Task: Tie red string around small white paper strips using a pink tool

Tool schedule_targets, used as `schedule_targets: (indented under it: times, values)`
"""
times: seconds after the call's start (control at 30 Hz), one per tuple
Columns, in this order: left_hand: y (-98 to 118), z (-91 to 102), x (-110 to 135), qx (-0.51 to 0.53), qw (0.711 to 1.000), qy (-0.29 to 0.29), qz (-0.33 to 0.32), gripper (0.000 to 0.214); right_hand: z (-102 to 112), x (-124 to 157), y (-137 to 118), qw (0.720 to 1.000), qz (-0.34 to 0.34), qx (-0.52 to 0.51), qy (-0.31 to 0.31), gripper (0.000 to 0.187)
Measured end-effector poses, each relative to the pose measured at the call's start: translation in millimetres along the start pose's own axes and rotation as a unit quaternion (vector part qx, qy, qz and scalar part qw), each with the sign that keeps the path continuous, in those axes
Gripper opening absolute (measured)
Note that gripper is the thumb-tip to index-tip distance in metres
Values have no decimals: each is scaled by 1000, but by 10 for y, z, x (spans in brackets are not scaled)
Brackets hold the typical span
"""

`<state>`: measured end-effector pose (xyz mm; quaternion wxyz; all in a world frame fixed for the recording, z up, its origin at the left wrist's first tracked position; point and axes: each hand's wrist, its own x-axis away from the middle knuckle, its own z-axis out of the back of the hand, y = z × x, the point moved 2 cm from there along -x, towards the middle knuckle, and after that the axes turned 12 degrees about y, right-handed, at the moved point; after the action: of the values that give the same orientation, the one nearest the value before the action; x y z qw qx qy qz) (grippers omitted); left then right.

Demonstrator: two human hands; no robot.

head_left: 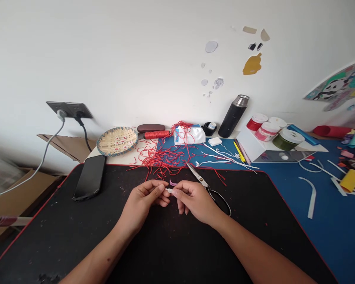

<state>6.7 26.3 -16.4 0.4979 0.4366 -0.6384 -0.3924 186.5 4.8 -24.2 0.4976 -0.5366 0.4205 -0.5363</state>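
Across the tabletop's near half spreads a black mat [154,244], with a dark phone [90,177] lying at its far left corner. Over the mat's middle the left hand [144,201] and right hand [195,201] meet, scissors [208,187] lying just beside the right one and red cord scraps [162,156] strewn along the far edge. Both hands' fingers are pinched together, grasping between them a tiny white piece [169,191] held just above the mat

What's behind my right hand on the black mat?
Scissors, blades pointing toward the red cord scraps; the right hand, pinching a small white piece, covers part of one handle loop.
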Motion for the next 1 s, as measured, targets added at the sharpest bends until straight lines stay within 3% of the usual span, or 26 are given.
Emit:
schedule_targets:
  times: [0.47,0.77,1.0]
  values:
    - [8,0,-10,-51,998,-32,14,29,-11,21,-20,1000,7,17,-12,32]
    - [41,-33,27,-98,994,36,-39,30,-29,16,-7,1000,10,13,-9,32]
    - [-25,-24,-10,-10,999,5,37,28,-33,19,-11,999,11,30,3,32]
